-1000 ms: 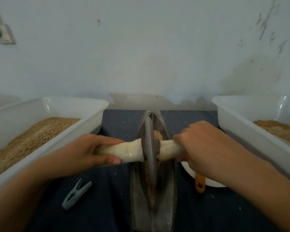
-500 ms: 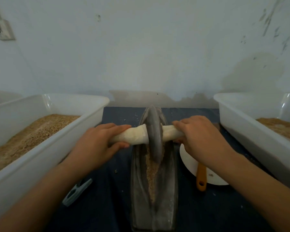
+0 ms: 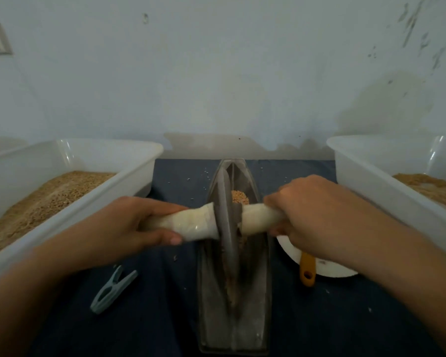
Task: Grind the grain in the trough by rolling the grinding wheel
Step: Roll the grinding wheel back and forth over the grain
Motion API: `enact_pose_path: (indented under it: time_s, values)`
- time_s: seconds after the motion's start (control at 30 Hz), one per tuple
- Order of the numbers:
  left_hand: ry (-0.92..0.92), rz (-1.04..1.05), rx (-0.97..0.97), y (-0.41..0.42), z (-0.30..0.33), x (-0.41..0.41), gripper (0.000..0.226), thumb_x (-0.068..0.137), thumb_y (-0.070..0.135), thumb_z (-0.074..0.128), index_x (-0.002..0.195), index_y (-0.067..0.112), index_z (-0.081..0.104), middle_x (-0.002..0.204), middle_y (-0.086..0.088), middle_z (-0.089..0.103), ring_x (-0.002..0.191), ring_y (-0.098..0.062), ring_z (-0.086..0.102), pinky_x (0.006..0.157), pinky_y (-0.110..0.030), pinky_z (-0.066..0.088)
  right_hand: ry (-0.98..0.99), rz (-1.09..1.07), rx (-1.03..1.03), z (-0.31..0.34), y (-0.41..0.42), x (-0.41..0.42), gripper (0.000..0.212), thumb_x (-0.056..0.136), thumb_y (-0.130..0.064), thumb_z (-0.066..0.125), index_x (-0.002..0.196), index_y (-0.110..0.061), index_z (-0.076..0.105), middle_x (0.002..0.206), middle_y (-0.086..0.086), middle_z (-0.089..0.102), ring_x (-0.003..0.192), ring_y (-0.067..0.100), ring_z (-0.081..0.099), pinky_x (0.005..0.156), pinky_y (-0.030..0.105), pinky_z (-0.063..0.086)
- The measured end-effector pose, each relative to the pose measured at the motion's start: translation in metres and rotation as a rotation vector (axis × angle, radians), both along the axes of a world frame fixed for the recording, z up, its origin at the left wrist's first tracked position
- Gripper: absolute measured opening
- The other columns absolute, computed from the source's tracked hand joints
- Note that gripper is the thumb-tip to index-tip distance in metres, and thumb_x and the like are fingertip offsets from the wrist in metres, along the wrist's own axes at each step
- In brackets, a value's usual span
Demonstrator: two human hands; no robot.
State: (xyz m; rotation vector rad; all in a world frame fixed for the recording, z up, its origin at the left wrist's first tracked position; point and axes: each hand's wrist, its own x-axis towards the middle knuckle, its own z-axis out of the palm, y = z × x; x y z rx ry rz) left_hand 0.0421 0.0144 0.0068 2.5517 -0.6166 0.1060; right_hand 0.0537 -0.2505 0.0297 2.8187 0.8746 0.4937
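Observation:
A long grey metal trough [image 3: 258,300] lies lengthwise in front of me on dark blue cloth. A thin grey grinding wheel [image 3: 227,228] stands upright in its groove near the middle. A pale wrapped handle [image 3: 193,224] runs through the wheel to both sides. My left hand [image 3: 129,228] is closed around the left end of the handle. My right hand [image 3: 317,217] grips the right end. A small heap of tan grain [image 3: 239,197] sits in the trough just behind the wheel, and crushed grain lines the groove in front of it.
Two white plastic tubs with grain stand on either side, the left tub [image 3: 129,173] and the right tub [image 3: 366,186]. A grey clothes peg [image 3: 113,289] lies left of the trough. A white plate [image 3: 330,266] with an orange-handled tool [image 3: 307,271] lies to the right. A wall stands close behind.
The wheel rolled to the far end of the trough half a second ago, and has now come back toward me to the middle. Both hands stayed on the handle.

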Motion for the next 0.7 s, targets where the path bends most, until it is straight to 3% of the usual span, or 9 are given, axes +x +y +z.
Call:
enact_pose_path:
  time_s: [0.1,0.2,0.3,0.47,0.53,0.63,0.7]
  values:
    - [-0.206,0.144,0.031,-0.013,-0.015,0.014,0.05,0.077,0.043,0.065,0.122,0.052,0.044,0.096,0.022,0.059,0.091,-0.001,0.055,0.075,-0.014,0.037,-0.074,-0.054,0.051,-0.017,0.001,0.028,0.038,0.09,-0.033,0.056,0.126,-0.027,0.047,0.118,-0.005,0.057,0.105,0.015,0.05,0.085,0.027,0.035]
    - [-0.317,0.195,0.066,-0.018,-0.021,0.021,0.055,0.081,0.034,0.067,0.132,0.037,0.047,0.105,0.012,0.059,0.097,-0.008,0.055,0.082,-0.021,0.039,-0.104,-0.075,0.061,-0.025,-0.002,0.035,0.045,0.09,-0.033,0.055,0.132,-0.026,0.04,0.125,-0.005,0.054,0.111,0.015,0.047,0.095,0.029,0.034]
    - [-0.268,0.129,0.028,-0.013,-0.017,0.017,0.052,0.077,0.036,0.07,0.125,0.042,0.052,0.098,0.015,0.061,0.091,-0.005,0.057,0.079,-0.021,0.041,-0.054,-0.039,0.023,-0.019,-0.002,0.027,0.035,0.091,-0.034,0.054,0.124,-0.026,0.048,0.117,-0.005,0.056,0.105,0.015,0.047,0.087,0.027,0.033]
    - [0.095,-0.087,-0.079,0.006,0.003,0.0,0.041,0.067,0.062,0.067,0.106,0.067,0.054,0.1,0.027,0.068,0.094,0.007,0.061,0.079,-0.009,0.045,0.078,0.017,-0.067,0.009,-0.003,-0.011,0.024,0.088,-0.041,0.055,0.106,-0.025,0.059,0.088,-0.006,0.053,0.081,0.013,0.05,0.061,0.023,0.032]
    - [0.226,-0.148,-0.051,0.012,0.008,-0.004,0.049,0.064,0.068,0.065,0.11,0.067,0.051,0.103,0.028,0.067,0.096,0.006,0.062,0.082,-0.01,0.045,0.096,0.047,-0.037,0.015,-0.005,-0.025,0.027,0.086,-0.043,0.057,0.106,-0.026,0.06,0.092,-0.006,0.057,0.086,0.015,0.057,0.065,0.024,0.039]
    - [0.188,-0.119,0.002,0.011,0.007,-0.003,0.05,0.064,0.072,0.06,0.112,0.069,0.047,0.102,0.028,0.067,0.095,0.004,0.062,0.084,-0.018,0.048,0.067,0.045,-0.014,0.013,-0.004,-0.023,0.026,0.086,-0.043,0.058,0.106,-0.028,0.061,0.098,-0.005,0.06,0.089,0.016,0.059,0.068,0.025,0.04]
    - [0.058,-0.041,-0.009,0.006,0.001,0.001,0.043,0.068,0.07,0.059,0.109,0.073,0.046,0.096,0.03,0.067,0.092,0.006,0.061,0.08,-0.014,0.047,0.05,-0.004,-0.005,0.007,-0.001,-0.006,0.025,0.088,-0.04,0.056,0.11,-0.028,0.06,0.1,-0.005,0.061,0.089,0.015,0.057,0.064,0.022,0.035]
